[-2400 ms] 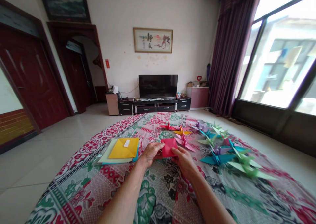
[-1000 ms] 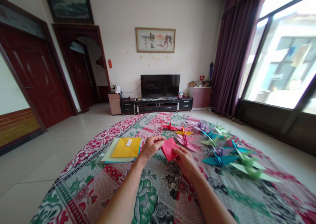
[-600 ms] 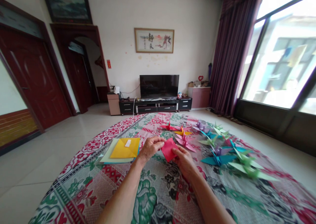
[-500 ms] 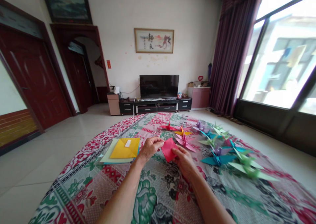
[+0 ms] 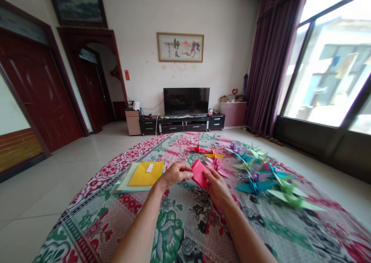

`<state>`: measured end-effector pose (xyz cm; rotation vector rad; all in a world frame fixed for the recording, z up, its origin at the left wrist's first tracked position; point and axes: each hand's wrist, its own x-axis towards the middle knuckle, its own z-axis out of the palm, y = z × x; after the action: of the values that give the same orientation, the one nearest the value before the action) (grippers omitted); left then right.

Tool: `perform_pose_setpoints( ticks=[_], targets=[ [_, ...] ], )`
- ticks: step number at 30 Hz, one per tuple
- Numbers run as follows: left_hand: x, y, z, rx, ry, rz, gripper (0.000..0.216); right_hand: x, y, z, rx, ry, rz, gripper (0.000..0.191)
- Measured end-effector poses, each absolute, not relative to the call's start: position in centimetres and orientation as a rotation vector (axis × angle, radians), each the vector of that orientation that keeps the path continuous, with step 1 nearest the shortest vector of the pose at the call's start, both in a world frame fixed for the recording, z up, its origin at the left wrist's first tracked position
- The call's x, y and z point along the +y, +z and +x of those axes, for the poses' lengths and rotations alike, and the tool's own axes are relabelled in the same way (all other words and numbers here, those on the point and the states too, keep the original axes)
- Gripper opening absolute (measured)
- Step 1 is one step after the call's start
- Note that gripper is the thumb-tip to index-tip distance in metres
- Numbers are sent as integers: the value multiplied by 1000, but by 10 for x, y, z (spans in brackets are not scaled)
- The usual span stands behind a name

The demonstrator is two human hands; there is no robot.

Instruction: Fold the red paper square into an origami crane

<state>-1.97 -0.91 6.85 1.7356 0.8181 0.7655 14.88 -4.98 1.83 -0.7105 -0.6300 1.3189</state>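
Observation:
A folded red paper (image 5: 199, 172) is held just above the flowered cloth (image 5: 185, 232) between both my hands. My left hand (image 5: 173, 175) pinches its left corner with fingers closed. My right hand (image 5: 216, 187) grips its lower right edge, fingers curled. A stack of coloured paper sheets (image 5: 144, 175) with a yellow one on top lies left of my left hand. Several folded paper cranes (image 5: 255, 178) in pink, teal, green, purple and yellow stand to the right and beyond.
The cloth covers a round table. Tiled floor (image 5: 58, 178) lies around it. A television (image 5: 186, 100) on a low dark cabinet stands at the far wall. Dark red doors are at the left, a large window with a purple curtain (image 5: 269, 62) at the right.
The red paper has turned from a flat square to a diamond held on its corner. My left hand has slid to its left corner. Both hands stay in the same place over the cloth.

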Motion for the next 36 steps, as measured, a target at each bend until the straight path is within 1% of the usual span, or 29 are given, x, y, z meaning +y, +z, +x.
perform_pose_setpoints(
  ticks=[7,13,16,23,28,34,36],
  targets=[
    [-8,64,-17,811,693,1837,30,-50,20,147,-624,1328,-695,47],
    [-4,57,-16,854,719,1800,32,-54,19,148,-690,1352,-720,63],
    [-4,56,-15,825,675,1779,32,-55,19,149,-687,1361,-712,67],
    [-9,57,-12,783,621,1723,33,-55,21,149,-717,1419,-634,59],
    [-13,62,-13,769,569,1679,33,-56,24,148,-691,1379,-655,58],
    [-16,64,-8,786,555,1593,30,-55,23,148,-735,1354,-637,50],
    [-16,63,-8,779,533,1577,27,-54,22,148,-728,1335,-636,51]
  ],
)
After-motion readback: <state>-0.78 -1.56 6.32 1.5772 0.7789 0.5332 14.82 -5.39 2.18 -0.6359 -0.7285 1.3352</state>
